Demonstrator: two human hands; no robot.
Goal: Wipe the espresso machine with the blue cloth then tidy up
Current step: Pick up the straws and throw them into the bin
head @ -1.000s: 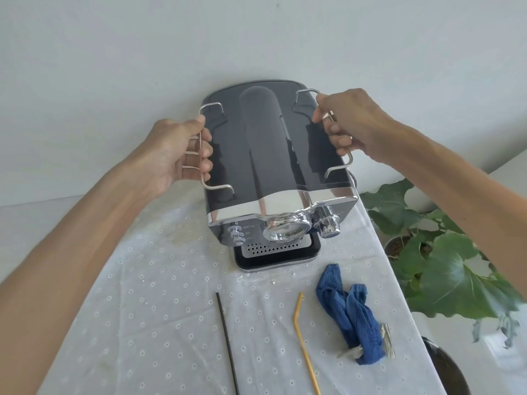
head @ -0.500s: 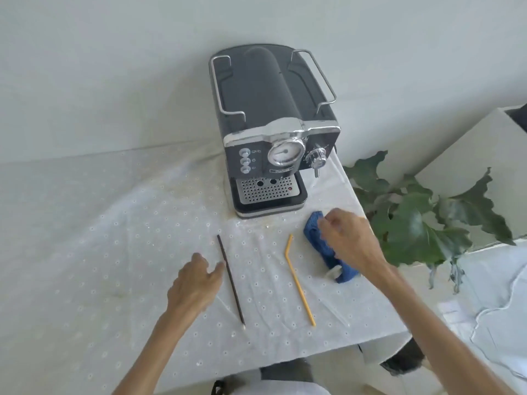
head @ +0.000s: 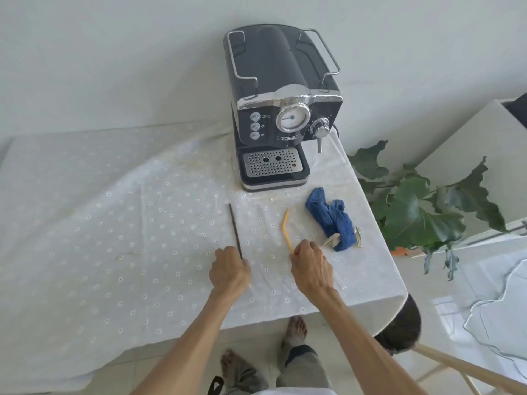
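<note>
White wall fills the upper part of the frame, and below it a counter (head: 85,223) under a white eyelet tablecloth spreads across the left and centre. At upper centre stands the espresso machine (head: 282,109), black with chrome trim, upright near the wall, its perforated drip tray (head: 272,165) facing the viewer and a round gauge above it.

Right of centre, just below the machine and apart from it, the blue cloth (head: 332,219) lies crumpled on the tablecloth, with small pale scraps (head: 358,238) touching its lower end. To its left lies a yellow straw (head: 286,226), bent near its top end. Further left, a thin dark stick (head: 235,230) lies nearly upright in the frame.

Both hands are low at centre. The left hand (head: 229,270) is curled, its fingers closed around the lower end of the dark stick. The right hand (head: 310,266) is curled too, pinching the lower end of the yellow straw between its fingertips.

A leafy green plant (head: 419,209) stands at the right, beyond the counter's edge. Bare feet (head: 296,329) show on the floor at bottom centre.
</note>
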